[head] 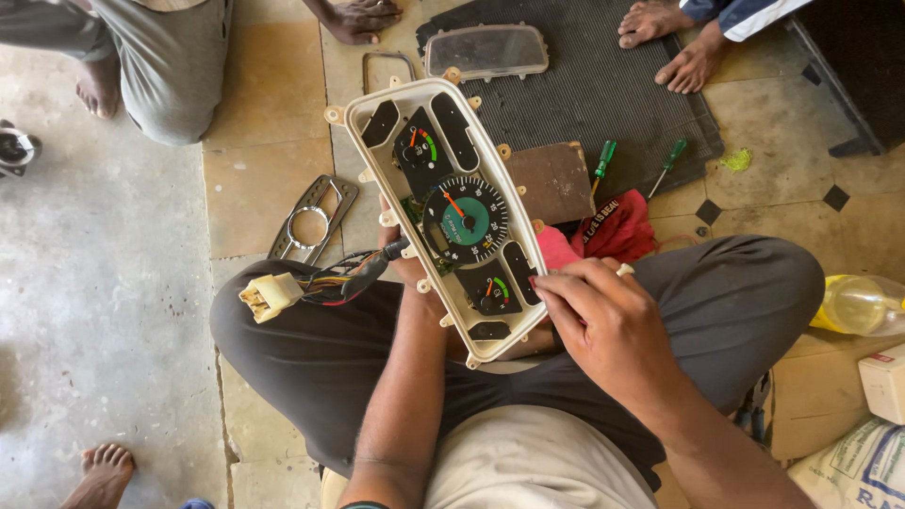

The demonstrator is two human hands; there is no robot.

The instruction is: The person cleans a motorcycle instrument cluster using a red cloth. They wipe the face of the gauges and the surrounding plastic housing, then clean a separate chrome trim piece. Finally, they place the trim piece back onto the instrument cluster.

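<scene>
A cream-framed vehicle instrument cluster [451, 203], with black dials and a green-centred gauge, is tilted upright above my lap. My left hand [407, 269] grips it from behind and is mostly hidden by the cluster. My right hand [596, 316] pinches the cluster's lower right edge with its fingertips. A bundle of coloured wires ending in a pale plug connector [271, 294] hangs from the cluster's left side over my knee.
A clear cluster cover [486, 51] lies on a black ribbed mat [603, 94]. Two green-handled screwdrivers [603, 160], a brown board [552, 181], a red cloth [617, 226] and a metal bracket [313, 219] lie nearby. Other people's feet and hands ring the floor. A yellow bottle [853, 306] sits right.
</scene>
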